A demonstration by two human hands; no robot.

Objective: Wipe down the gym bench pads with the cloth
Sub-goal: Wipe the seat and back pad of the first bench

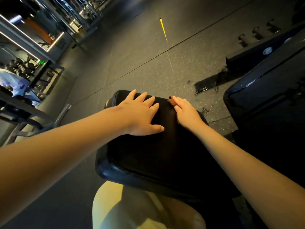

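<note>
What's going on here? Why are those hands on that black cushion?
A person is cleaning a gym bench. The left hand lies flat on the black pad with its fingers spread. The right hand presses a small brown cloth against the pad's far right edge. Most of the cloth is hidden under that hand.

left hand [142,116] on pad [148,154], right hand [186,113] on cloth [170,100]

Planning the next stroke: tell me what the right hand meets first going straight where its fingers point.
Probably nothing: the right hand, pressing the cloth, points past the pad's far edge, with only floor beyond. The left hand lies beside that line.
</note>
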